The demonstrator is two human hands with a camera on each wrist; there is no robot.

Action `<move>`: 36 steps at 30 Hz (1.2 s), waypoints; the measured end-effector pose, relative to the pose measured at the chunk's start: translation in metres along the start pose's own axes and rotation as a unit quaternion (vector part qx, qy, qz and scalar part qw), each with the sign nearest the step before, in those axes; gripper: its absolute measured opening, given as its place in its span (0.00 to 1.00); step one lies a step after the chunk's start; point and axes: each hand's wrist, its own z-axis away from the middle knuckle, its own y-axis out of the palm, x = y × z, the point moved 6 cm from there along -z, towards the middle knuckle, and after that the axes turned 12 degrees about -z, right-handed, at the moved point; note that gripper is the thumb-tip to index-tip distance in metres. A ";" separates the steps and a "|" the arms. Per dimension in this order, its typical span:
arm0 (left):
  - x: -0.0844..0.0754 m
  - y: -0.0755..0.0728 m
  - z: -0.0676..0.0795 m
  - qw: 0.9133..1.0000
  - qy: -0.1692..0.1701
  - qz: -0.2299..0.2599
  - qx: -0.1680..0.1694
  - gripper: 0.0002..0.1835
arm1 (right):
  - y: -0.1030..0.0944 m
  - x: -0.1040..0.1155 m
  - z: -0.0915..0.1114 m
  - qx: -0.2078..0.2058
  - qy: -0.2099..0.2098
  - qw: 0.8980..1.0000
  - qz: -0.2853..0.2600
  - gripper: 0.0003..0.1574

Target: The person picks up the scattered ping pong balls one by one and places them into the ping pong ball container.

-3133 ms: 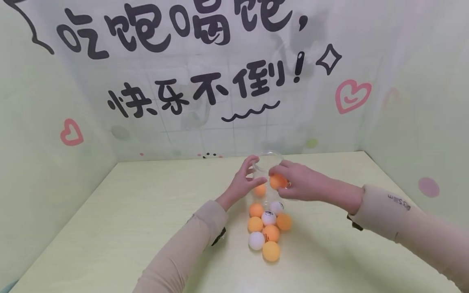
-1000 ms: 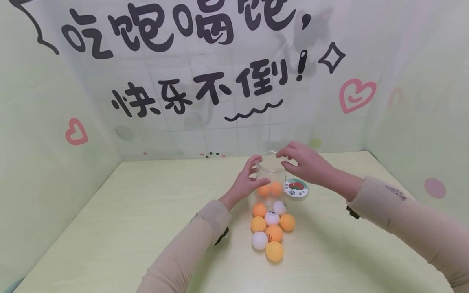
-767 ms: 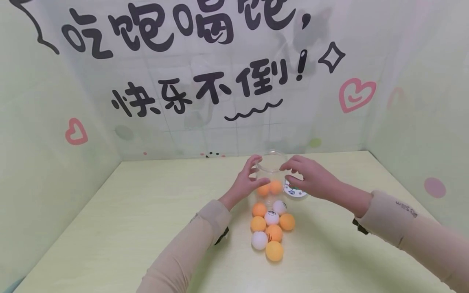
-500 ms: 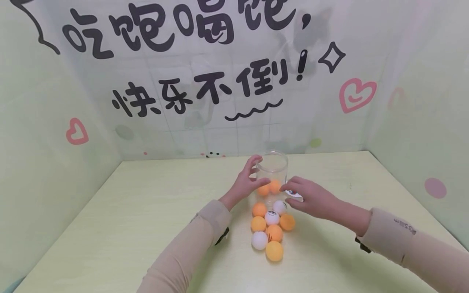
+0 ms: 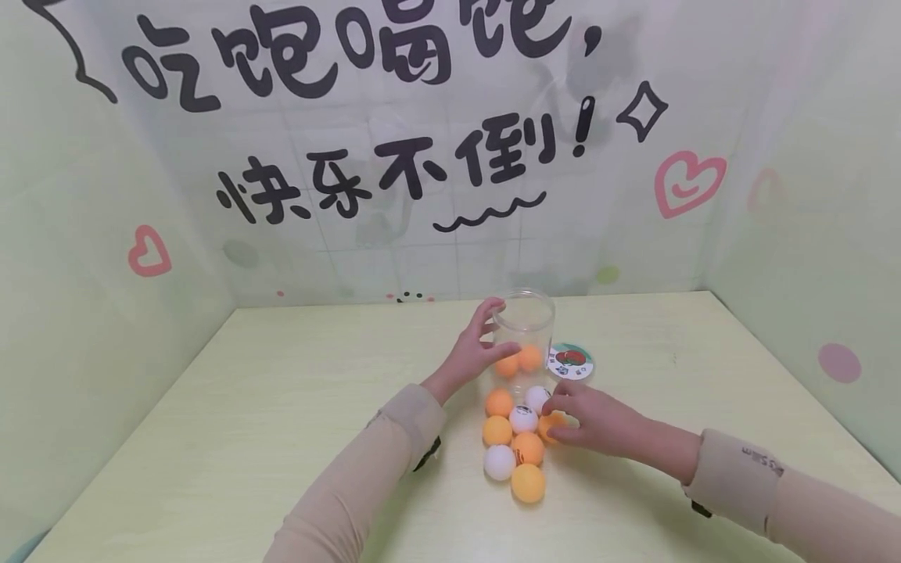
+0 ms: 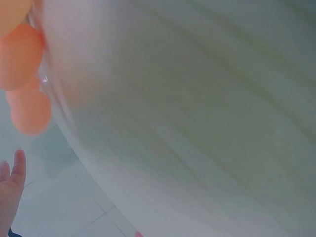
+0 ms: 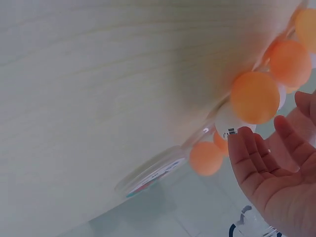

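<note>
A clear plastic jar (image 5: 524,320) stands upright on the table with two orange balls (image 5: 517,361) at its bottom. My left hand (image 5: 486,338) grips the jar's left side, thumb in front and fingers behind. Several orange and white ping-pong balls (image 5: 517,450) lie clustered just in front of the jar. My right hand (image 5: 566,420) reaches into the cluster's right side, its fingers and thumb on either side of an orange ball (image 5: 546,426). In the right wrist view the right hand (image 7: 276,173) has its fingers extended, with the orange ball (image 7: 254,97) at the fingertips.
The jar's round lid (image 5: 570,361), with a red and green label, lies flat to the right of the jar. The pale green table (image 5: 281,407) is boxed in by walls at the back, left and right. The left wrist view is blurred.
My right hand left the jar's mouth and dropped toward me, past the lid, to the ball cluster. Since three seconds ago the jar has gained a second orange ball. The left hand has not moved.
</note>
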 end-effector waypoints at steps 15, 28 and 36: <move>0.003 -0.002 0.002 1.000 0.003 0.005 0.006 0.36 | 0.013 0.001 0.001 0.026 0.053 0.998 -0.017 0.13; 0.001 -0.004 0.004 1.000 0.000 0.005 0.008 0.36 | 0.015 0.006 0.000 0.049 0.071 0.996 -0.020 0.16; 0.001 -0.004 0.005 1.000 -0.003 0.004 0.009 0.36 | 0.011 0.005 0.000 0.063 0.119 0.990 -0.031 0.17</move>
